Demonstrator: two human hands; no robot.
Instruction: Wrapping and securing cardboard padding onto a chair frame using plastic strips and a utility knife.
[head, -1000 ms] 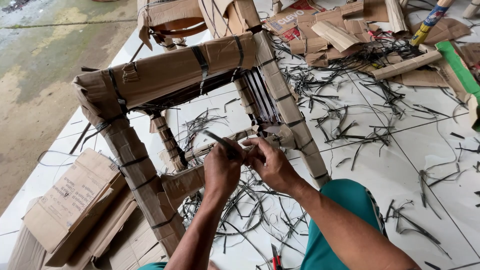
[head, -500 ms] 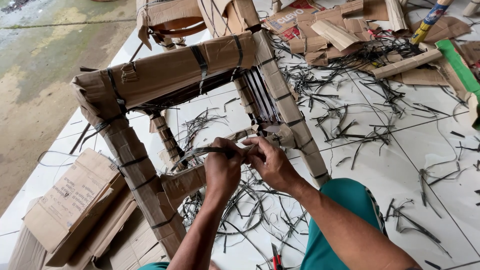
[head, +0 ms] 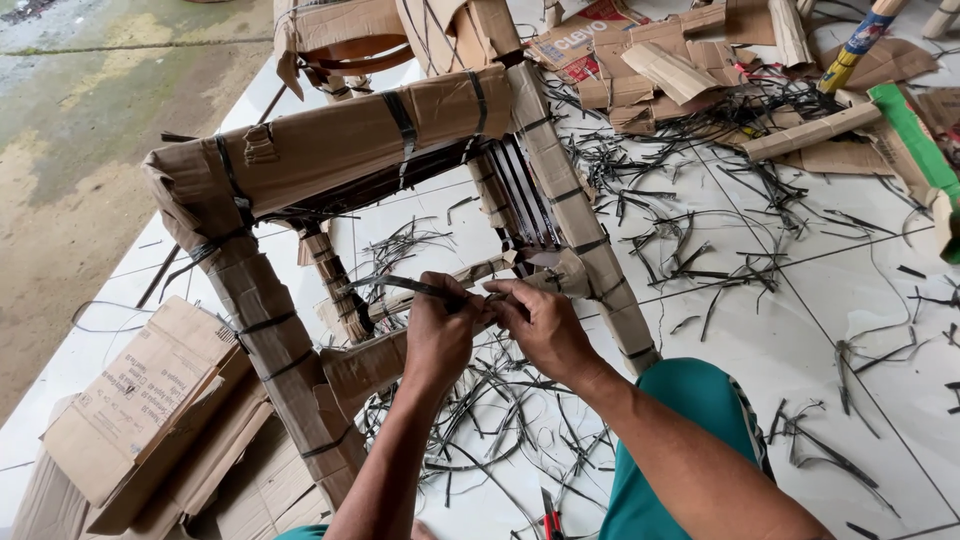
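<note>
A chair frame [head: 330,150] wrapped in brown cardboard and bound with black straps stands on the white tiled floor in front of me. My left hand [head: 437,335] is closed around a thin dark strap strip [head: 395,285] that sticks out to the left. My right hand [head: 545,325] pinches the same strip close beside the left hand, near the frame's lower crossbar [head: 470,275]. Both hands sit between the frame's legs, low in the middle of the view.
Cut black strap pieces [head: 700,230] lie scattered over the tiles. Flat cardboard sheets [head: 140,400] are stacked at the lower left, more cardboard scraps [head: 690,60] at the top right. My knee in green cloth [head: 690,440] is at the bottom. A red-handled tool [head: 550,515] lies near it.
The strip in my hands has swung from pointing up-left to lying nearly level toward the left. Both hands stayed at the crossbar.
</note>
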